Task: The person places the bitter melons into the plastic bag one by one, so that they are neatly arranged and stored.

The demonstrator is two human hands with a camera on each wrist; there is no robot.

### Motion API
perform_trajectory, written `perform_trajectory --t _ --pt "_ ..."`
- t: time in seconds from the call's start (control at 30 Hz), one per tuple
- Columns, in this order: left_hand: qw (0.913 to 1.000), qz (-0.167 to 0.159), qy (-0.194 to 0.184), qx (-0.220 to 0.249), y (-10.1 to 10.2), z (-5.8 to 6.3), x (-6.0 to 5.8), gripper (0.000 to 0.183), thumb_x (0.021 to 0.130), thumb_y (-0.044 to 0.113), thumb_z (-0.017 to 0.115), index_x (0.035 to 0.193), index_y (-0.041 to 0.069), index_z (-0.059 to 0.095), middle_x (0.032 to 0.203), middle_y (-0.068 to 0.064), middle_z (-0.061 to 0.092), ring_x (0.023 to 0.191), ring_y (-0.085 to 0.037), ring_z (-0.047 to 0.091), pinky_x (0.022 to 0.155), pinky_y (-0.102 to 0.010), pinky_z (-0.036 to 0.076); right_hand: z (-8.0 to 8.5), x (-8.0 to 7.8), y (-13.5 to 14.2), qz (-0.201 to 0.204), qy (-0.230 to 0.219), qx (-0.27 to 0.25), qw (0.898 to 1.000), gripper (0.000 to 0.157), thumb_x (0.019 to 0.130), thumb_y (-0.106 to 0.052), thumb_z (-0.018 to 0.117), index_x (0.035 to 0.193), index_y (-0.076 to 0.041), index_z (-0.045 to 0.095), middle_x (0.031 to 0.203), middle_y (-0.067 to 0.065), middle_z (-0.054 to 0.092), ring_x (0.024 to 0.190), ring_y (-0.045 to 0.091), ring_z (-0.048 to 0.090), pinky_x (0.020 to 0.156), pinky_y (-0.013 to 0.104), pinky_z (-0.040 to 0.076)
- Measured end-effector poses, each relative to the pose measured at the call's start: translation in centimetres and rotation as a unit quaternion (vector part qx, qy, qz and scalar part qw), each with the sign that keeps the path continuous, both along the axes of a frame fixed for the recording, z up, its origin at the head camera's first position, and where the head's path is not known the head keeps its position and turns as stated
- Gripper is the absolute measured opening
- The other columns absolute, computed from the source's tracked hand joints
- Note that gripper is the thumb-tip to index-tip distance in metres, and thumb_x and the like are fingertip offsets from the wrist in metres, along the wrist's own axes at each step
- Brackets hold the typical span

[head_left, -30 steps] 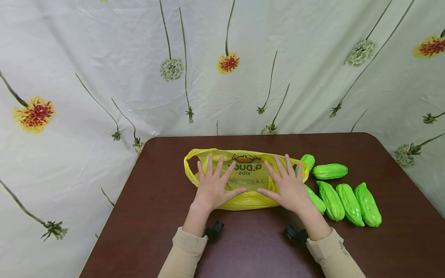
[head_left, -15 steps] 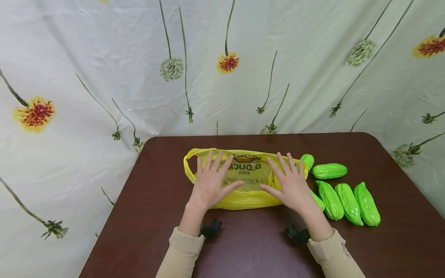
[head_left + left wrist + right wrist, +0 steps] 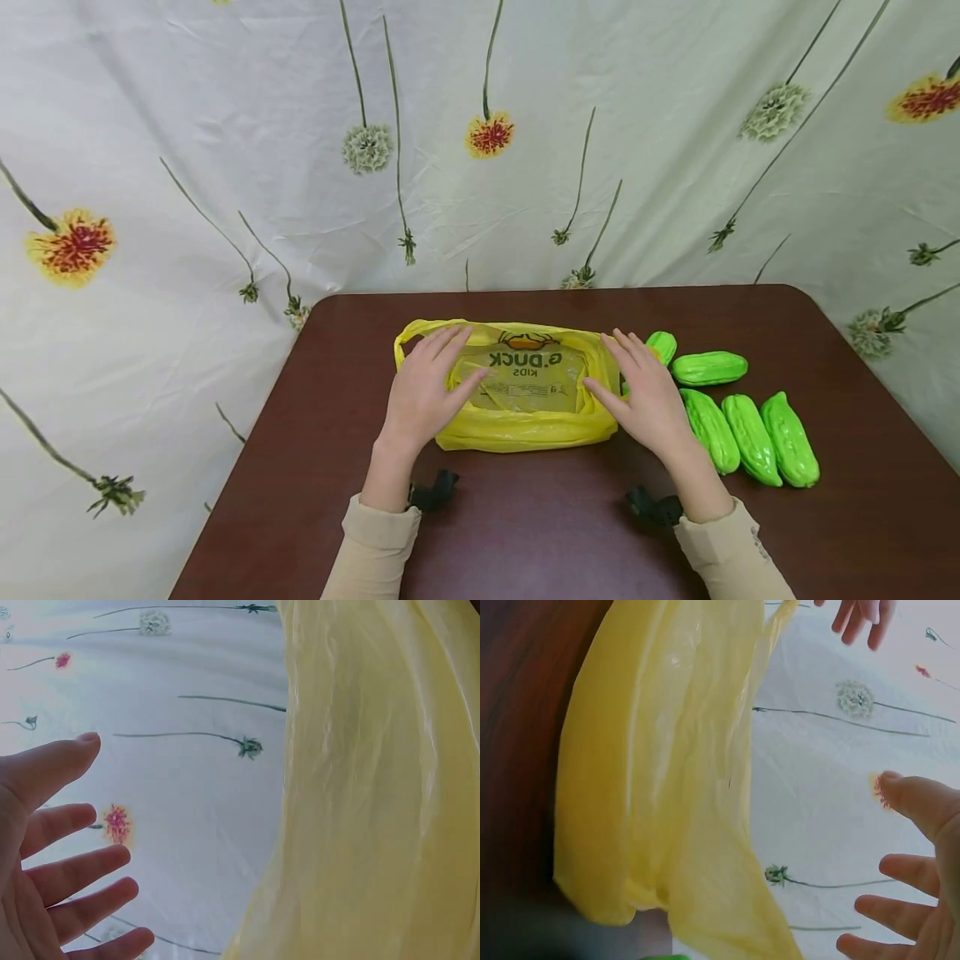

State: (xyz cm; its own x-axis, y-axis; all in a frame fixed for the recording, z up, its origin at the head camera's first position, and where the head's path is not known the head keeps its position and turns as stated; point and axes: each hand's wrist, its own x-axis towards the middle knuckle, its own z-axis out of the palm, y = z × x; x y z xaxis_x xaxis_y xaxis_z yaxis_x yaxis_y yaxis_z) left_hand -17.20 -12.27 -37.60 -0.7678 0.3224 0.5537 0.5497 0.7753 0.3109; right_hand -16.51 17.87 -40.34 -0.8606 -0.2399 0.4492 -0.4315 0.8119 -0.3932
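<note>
A yellow plastic bag [image 3: 525, 429] with "G.DUCK KIDS" print stands on the table with its mouth spread wide. Over its left end hovers my left hand [image 3: 418, 392], fingers loosely straight and nothing held. My right hand [image 3: 651, 393] is above the bag's right end, equally bare, thumb toward the middle. In the left wrist view the left fingers [image 3: 86, 907] are apart from the yellow plastic [image 3: 375, 780]. The right wrist view likewise has a gap between the right thumb [image 3: 919, 799] and the bag [image 3: 660, 780]. Both hands partly cover the bag's handles in the head view.
Several bright green, ridged, gourd-like pieces [image 3: 752, 440] lie right of the bag, one [image 3: 709, 368] of them sideways; those nearest the right hand are partly hidden. The dark brown table [image 3: 525, 533] ends at a flower-printed white cloth [image 3: 300, 100] behind.
Both hands have drawn apart, the left one leftward and the right one slightly rightward, turning their palms more toward each other. Their fingers are less spread. The bag stays in place.
</note>
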Motion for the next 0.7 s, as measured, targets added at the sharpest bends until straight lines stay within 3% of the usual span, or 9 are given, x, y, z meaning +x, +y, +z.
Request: perform_trajectory --t 0.17,0.3,0.43,0.6,0.7 --pt "0.9994 0.019 0.002 0.030 -1.1 -0.2 0.1 0.052 0.087 0.036 0.065 0.131 0.010 0.055 0.127 -0.009 0.057 0.118 -0.026 0.051 0.095 -0.043 0.042 -0.2 0.3 0.7 -0.013 0.025 -0.046 0.999 0.059 0.086 -0.028 0.068 0.135 -0.003 0.048 0.137 0.018 0.047 0.126 0.037 0.040 0.099 0.055 0.033" --pt "0.9976 0.033 0.021 0.057 -2.1 -0.4 0.1 0.045 0.087 0.030 0.067 0.126 0.010 0.060 0.118 -0.007 0.063 0.108 -0.025 0.057 0.088 -0.042 0.046 -0.6 0.6 1.3 -0.031 0.060 -0.088 0.994 0.053 0.084 -0.020 0.071 0.130 -0.005 0.053 0.123 0.015 0.057 0.109 0.034 0.053 0.082 0.051 0.045" --pt "0.9937 0.055 0.047 0.085 -3.1 -0.8 0.0 0.038 0.085 0.025 0.070 0.118 0.007 0.065 0.105 -0.008 0.067 0.092 -0.026 0.060 0.077 -0.040 0.049 -0.9 0.9 1.9 -0.050 0.075 -0.123 0.988 0.048 0.083 -0.016 0.072 0.127 -0.007 0.056 0.109 0.013 0.061 0.094 0.031 0.059 0.068 0.044 0.047" --pt "0.9870 0.088 0.062 0.119 -4.3 -1.4 0.2 0.033 0.084 0.023 0.070 0.112 0.005 0.068 0.093 -0.009 0.066 0.071 -0.022 0.054 0.060 -0.035 0.045 -1.1 1.4 2.7 -0.071 0.066 -0.159 0.983 0.045 0.082 -0.013 0.071 0.125 -0.006 0.057 0.105 0.012 0.062 0.089 0.027 0.061 0.069 0.031 0.047" --pt "0.9839 0.105 0.067 0.128 -4.9 -1.8 0.3 0.032 0.085 0.024 0.070 0.110 0.004 0.069 0.088 -0.008 0.064 0.066 -0.019 0.050 0.057 -0.033 0.043 -1.4 1.7 3.2 -0.081 0.057 -0.179 0.979 0.045 0.083 -0.011 0.071 0.124 -0.004 0.057 0.105 0.013 0.061 0.091 0.025 0.060 0.074 0.030 0.047"
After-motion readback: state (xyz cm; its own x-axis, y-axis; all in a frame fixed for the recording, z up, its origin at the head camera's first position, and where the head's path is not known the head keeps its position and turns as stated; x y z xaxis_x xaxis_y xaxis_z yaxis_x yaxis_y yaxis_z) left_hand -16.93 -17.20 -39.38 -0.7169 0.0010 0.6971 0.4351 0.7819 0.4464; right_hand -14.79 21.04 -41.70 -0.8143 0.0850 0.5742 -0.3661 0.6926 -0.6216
